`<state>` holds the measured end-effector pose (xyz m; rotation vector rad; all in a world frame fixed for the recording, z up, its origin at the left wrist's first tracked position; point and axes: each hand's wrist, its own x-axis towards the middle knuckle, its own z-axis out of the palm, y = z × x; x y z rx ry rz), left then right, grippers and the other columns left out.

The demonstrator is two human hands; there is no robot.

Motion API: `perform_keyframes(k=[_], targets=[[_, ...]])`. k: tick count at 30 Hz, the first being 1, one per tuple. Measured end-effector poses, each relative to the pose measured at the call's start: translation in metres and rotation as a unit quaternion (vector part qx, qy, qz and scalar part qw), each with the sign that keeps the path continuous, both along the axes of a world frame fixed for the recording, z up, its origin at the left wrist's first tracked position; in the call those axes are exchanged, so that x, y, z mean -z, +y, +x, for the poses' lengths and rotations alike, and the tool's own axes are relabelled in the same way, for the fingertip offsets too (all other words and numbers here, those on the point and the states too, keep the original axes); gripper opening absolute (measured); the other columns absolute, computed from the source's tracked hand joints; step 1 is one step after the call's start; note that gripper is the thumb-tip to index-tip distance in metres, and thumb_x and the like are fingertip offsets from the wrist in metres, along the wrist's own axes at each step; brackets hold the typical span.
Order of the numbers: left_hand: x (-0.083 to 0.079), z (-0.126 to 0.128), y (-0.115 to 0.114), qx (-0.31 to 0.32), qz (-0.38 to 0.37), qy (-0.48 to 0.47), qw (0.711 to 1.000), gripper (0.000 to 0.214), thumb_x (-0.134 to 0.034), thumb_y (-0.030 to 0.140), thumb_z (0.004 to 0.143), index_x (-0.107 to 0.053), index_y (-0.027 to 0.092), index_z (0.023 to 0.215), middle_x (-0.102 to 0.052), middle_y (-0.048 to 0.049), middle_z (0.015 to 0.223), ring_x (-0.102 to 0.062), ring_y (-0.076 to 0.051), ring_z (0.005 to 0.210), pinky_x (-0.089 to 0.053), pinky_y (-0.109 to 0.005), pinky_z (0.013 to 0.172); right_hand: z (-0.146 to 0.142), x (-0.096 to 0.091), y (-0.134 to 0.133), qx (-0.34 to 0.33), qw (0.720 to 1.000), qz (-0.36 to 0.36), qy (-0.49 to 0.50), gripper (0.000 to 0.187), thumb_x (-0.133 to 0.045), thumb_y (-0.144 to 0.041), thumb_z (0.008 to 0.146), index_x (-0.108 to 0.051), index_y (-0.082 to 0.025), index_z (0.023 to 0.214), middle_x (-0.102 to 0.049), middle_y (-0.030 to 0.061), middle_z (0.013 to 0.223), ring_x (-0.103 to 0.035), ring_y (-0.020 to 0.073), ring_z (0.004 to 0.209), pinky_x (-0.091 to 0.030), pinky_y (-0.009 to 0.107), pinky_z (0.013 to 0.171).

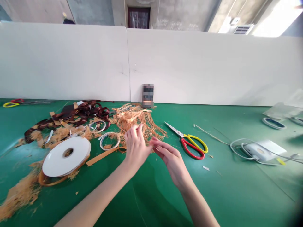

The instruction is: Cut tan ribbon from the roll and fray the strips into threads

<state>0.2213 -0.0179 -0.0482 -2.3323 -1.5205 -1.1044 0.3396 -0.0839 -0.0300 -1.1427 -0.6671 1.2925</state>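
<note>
My left hand [135, 146] is over the middle of the green table, its fingers curled up and its thumb reaching toward my right hand. My right hand [171, 160] is pinched, fingertips meeting the left thumb. Whatever thin thing may be between the fingers is too small to make out. Just behind the hands lies a bundle of tan, straw-like strands [130, 115]. To the right of them, scissors [189, 142] with one red and one yellow handle lie with blades pointing up-left. A tan ribbon strip [105, 156] lies beside my left wrist.
On the left sit a white ribbon spool [55, 159], brown ribbon coils [82, 115], tape rings [109, 141] and frayed tan scraps [23, 192]. Other scissors [14, 103] lie far left. A white box with cables [265, 149] is at right. A white partition [189, 66] stands behind.
</note>
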Motion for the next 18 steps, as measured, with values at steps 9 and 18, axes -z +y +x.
perform_keyframes(k=[9, 18], targets=[[0.014, -0.055, 0.038, -0.038, -0.022, 0.051, 0.998, 0.058, -0.068, 0.030, 0.073, -0.048, 0.005, 0.121, -0.048, -0.0205, 0.111, -0.049, -0.037, 0.106, -0.039, -0.049, 0.087, 0.091, 0.018, -0.033, 0.149, 0.834, -0.196, -0.493, 0.037, -0.064, -0.033, 0.061, -0.073, -0.017, 0.093, -0.070, 0.0138, 0.105, -0.062, 0.0347, 0.095, -0.046, 0.045, 0.081], [0.005, -0.050, 0.032, 0.035, -0.013, 0.052, 0.998, 0.085, -0.078, 0.045, 0.062, -0.040, 0.008, 0.129, -0.045, -0.0187, 0.113, -0.048, -0.036, 0.109, -0.038, -0.051, 0.092, 0.057, 0.012, -0.016, 0.013, 0.840, -0.032, -0.542, 0.057, -0.062, -0.044, 0.074, -0.054, -0.014, 0.122, -0.061, 0.0020, 0.067, -0.059, 0.0198, 0.060, -0.049, 0.034, 0.062]])
